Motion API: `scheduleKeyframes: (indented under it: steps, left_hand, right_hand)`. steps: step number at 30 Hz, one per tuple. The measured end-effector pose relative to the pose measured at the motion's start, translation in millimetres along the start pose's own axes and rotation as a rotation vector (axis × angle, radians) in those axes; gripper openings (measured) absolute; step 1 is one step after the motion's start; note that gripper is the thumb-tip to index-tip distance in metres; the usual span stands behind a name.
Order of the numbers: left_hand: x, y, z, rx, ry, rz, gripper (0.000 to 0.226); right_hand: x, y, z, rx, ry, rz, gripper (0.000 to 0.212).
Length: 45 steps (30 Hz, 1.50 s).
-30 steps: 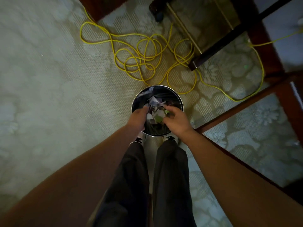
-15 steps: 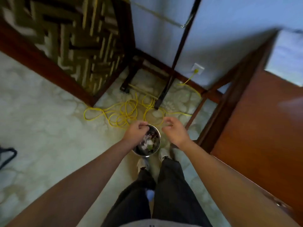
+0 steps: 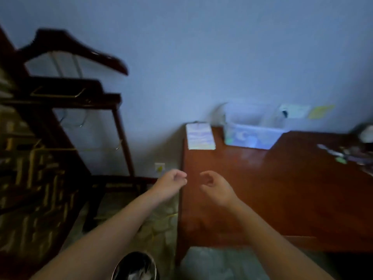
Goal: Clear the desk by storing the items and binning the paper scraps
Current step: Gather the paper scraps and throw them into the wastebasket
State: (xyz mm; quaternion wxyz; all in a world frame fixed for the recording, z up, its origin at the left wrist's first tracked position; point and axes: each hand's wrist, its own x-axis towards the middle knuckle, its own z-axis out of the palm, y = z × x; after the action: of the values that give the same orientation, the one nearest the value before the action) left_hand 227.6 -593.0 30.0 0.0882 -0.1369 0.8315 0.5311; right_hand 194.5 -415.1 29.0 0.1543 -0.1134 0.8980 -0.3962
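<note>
- The left hand (image 3: 171,183) hung in the air over the floor, just off the bench's (image 3: 262,199) left edge. Its grip was curled together into a soft fist, with nothing in it.
- The right hand (image 3: 216,188) hovered above the near-left part of the bench, at 3 o'clock from the left one and close to it without touching. Its grip was loosely curled around a hollow and held nothing.
- The bin (image 3: 123,267), round with a shiny metal rim and a dark inside, stood on the carpet at 6 o'clock from the hands, cut by the bottom edge. Pale paper scraps (image 3: 139,274) lay inside it.
- A pale pad (image 3: 199,136) lay flat on the bench's far-left corner, its long axis running roughly 12 to 6, its short end toward the wall.
- At 3 o'clock from the pad sat a clear plastic box (image 3: 252,136) against the wall, its long axis running 9 to 3. What it held was too blurred to name.
- Small loose items (image 3: 343,156) were strewn at the bench's right end in a streak from 10 to 4, too smeared to tell apart.
- A white note (image 3: 294,111) and a yellow note (image 3: 321,111) were stuck on the wall above the box.
- A dark wooden clothes stand (image 3: 76,51) stood at 9 o'clock, with a wall socket (image 3: 159,168) low between it and the bench.
</note>
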Motion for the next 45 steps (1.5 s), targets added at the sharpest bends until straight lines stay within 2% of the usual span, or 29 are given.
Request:
scheduleKeyframes:
  steps: [6, 16, 25, 33, 40, 45]
  left_hand:
    - [19.7, 90.9, 67.7, 0.174, -0.116, 0.235, 0.018]
    - [36.9, 217.3, 263.9, 0.205, -0.261, 0.388, 0.02]
    - [44.6, 287.8, 423.6, 0.233, -0.416, 0.451, 0.022]
    - [62.3, 338.3, 533.5, 0.289, -0.595, 0.504, 0.025]
    - [109.9, 381.5, 623.5, 0.292, -0.689, 0.532, 0.027]
    - [158.5, 422.9, 687.7, 0.25, -0.718, 0.497, 0.025]
  right_hand:
    - [-25.1, 45.6, -115.0, -0.062, 0.207, 0.015, 0.042]
    - [-79.7, 177.7, -291.5, -0.074, 0.403, 0.117, 0.043]
    - [-134.2, 289.4, -391.8, -0.059, 0.486, 0.27, 0.045]
    - [-163.8, 364.6, -463.3, 0.003, 0.585, 0.396, 0.049]
    - [-147.6, 428.8, -536.5, 0.035, 0.642, 0.451, 0.04]
    - [-116.5, 471.4, -605.4, 0.058, 0.609, 0.496, 0.051]
